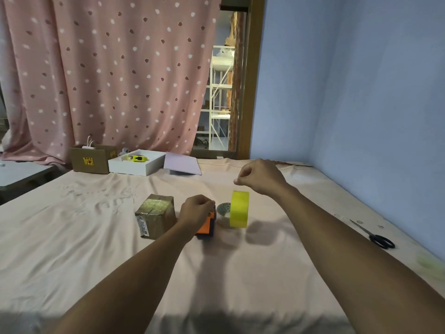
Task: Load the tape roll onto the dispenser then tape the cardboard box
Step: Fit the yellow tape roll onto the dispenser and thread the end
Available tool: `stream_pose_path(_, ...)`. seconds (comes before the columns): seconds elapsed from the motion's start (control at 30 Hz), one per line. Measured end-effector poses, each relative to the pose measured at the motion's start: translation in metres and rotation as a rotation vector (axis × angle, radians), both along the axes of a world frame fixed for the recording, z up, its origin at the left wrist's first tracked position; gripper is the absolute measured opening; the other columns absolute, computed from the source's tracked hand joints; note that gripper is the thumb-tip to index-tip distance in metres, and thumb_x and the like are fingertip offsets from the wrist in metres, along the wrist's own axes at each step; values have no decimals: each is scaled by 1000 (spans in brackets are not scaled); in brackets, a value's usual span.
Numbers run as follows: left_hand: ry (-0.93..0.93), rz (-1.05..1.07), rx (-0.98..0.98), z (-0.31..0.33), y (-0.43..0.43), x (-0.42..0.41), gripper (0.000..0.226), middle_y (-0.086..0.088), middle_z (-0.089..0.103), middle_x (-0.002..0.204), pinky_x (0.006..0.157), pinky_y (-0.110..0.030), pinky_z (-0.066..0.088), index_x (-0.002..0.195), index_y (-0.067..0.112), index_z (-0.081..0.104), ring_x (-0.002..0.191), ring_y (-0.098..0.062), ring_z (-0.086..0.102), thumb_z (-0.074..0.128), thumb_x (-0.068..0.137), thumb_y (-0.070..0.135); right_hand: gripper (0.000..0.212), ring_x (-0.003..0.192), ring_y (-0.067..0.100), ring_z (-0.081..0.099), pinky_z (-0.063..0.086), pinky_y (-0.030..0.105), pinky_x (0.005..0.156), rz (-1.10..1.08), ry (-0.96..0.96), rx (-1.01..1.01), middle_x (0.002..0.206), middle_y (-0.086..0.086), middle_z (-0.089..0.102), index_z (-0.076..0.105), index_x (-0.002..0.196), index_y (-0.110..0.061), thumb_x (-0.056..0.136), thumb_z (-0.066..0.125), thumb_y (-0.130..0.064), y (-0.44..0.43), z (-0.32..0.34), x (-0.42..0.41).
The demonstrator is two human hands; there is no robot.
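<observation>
Two bare hands work over the middle of the cloth-covered table point(96, 237). One yellow tape roll point(239, 209) stands on edge there, and the right hand point(261, 175) hovers just above it with fingers curled in a narrow pinch; whether it pinches a strand of tape cannot be told. One orange and dark dispenser point(206, 224) sits just left of the roll, and the left hand point(196, 212) is closed over its top. Between them shows a pale round part point(223, 210) (likely the dispenser's hub, though it is hard to be sure). One small cardboard box point(156, 215), already streaked with tape, stands just left of the dispenser. One pair of scissors point(375, 236) lies near the right edge.

The roll looks light and stiff, its outer face slick; gripping it by the rim or through the core would seem surest. The box looks light and may slide on the cloth unless steadied.
</observation>
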State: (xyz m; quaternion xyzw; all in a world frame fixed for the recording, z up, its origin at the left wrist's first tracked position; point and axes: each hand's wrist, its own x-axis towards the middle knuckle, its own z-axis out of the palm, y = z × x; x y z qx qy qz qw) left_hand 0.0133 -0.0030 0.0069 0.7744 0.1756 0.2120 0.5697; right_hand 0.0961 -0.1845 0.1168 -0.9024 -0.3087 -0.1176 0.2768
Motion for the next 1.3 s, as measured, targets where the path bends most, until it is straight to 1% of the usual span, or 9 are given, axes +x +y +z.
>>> stream_pose_path(0.13,41,105,330,-4,4,3,22,-8,66,92,75,-33,45,88,23,73,89,-30,58,54,82,14,15,74,12,69,57,34,69,6,37,40,76,-9,76,80,75,-27,77,83,-42,1,-5,3)
stream_pose_path(0.3,149,279,445,-26,18,6,28,-12,59,119,81,-31,38,114,10,67,115,-33,55,60,86,15,17,72,14,71,59,37,72,73,93,121,70,-6,75,76,67,-23,80,83,-32,-3,-11,4)
stream_pose_path(0.37,223,255,324,-29,19,7,29,-15,61,114,83,-35,48,114,6,62,110,-36,58,58,91,23,17,70,16,73,62,43,74,82,123,142,68,-3,76,74,68,-21,82,81,-28,-3,-14,4)
stream_pose_path(0.47,226,157,81,-28,17,7,9,-10,54,79,63,-31,42,80,10,58,77,-29,53,56,89,12,17,69,17,74,62,46,77,83,133,120,65,-3,76,73,69,-20,83,79,-28,-2,-19,7)
stream_pose_path(0.57,180,81,-134,-29,21,11,34,-7,37,67,62,-29,30,60,15,43,66,-21,35,59,86,-1,15,71,15,75,62,45,79,94,154,98,68,-3,77,73,72,-19,84,78,-27,1,-24,7)
stream_pose_path(0.73,26,57,-461,-35,19,14,12,-16,63,82,77,-40,50,85,-1,64,77,-29,58,58,90,-9,13,75,16,76,63,43,78,146,227,95,75,1,78,73,77,-17,87,77,-24,7,-32,3)
stream_pose_path(0.9,-25,35,-558,-34,18,14,29,-23,66,104,73,-36,52,118,-6,62,88,-34,61,59,90,-6,13,91,23,77,66,43,70,157,389,265,87,9,79,70,79,-16,91,75,-18,14,-42,-3)
stream_pose_path(1.13,-47,-44,-562,-23,16,6,17,-14,63,88,46,-22,48,107,-1,62,70,-23,59,57,92,-7,18,96,28,75,65,50,76,98,479,453,81,5,80,70,73,-19,89,79,-23,29,-58,-2)
stream_pose_path(1.3,-80,-87,-596,-24,14,2,15,-12,61,85,50,-27,49,98,6,56,71,-23,59,54,94,-9,18,95,19,74,60,52,87,94,434,444,78,-4,80,72,76,-20,87,79,-32,44,-64,-1)
